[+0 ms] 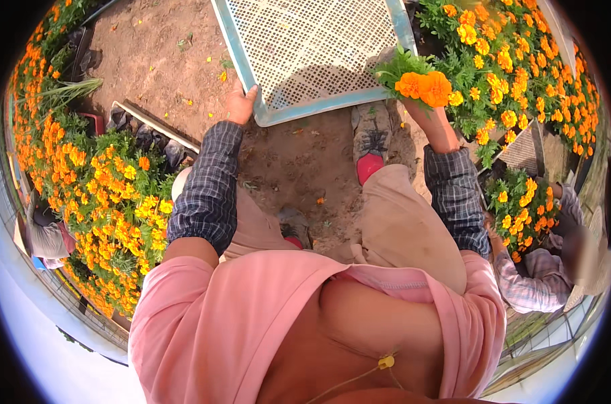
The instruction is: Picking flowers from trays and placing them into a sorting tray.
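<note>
While the left hand (240,104) grips the near corner of the tray (305,47), fingers curled over its pale blue rim and thumb on top, the right hand (416,108) lifts a marigold plant (420,84) just off the tray's right corner. That right hand is mostly hidden behind the orange blooms and green leaves, so I cannot tell how its fingers lie, though it looks closed around the plant's base. The tray is a white mesh sheet in a blue frame, tilted on the bare brown soil (299,161) ahead of the knees. Both forearms wear dark checked sleeves (208,182), pushed out from a pink shirt (204,323). Down below, a shoe (371,138) with a red toe plants on the soil just under the tray's edge, and another shoe (293,227) peeks out between the knees. Marigold beds crowd both sides: a thick bank on the left (110,195), another on the right (521,74). At the far right another person (554,269) in a pale checked shirt crouches by the flowers.
</note>
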A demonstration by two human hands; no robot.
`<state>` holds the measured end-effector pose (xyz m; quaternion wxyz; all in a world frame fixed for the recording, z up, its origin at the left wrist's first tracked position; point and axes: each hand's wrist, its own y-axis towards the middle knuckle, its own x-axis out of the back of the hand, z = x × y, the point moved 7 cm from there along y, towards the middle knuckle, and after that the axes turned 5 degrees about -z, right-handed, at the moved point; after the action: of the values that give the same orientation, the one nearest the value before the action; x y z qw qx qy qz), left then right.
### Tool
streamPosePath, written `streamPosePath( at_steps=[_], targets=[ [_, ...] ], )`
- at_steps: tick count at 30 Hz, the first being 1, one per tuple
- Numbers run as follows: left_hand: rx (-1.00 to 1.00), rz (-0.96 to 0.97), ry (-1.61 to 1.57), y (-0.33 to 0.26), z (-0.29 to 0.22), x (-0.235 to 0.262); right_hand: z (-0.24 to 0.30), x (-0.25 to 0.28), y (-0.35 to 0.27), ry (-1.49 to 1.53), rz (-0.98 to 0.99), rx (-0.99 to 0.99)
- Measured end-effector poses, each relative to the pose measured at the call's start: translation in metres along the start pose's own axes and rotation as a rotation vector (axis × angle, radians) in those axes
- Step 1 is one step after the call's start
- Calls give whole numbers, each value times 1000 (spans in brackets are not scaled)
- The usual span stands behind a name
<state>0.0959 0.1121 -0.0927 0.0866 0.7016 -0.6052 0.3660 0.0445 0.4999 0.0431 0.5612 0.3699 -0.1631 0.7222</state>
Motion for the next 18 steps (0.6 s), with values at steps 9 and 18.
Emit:
streamPosePath(
  at_steps=[9, 18],
  targets=[
    [-167, -245, 150, -5, -69, 9, 92, -158, 9, 354, 386, 297],
    [-197, 607, -68, -8, -67, -74, -114, -33, -121, 281, -412, -998]
  ],
)
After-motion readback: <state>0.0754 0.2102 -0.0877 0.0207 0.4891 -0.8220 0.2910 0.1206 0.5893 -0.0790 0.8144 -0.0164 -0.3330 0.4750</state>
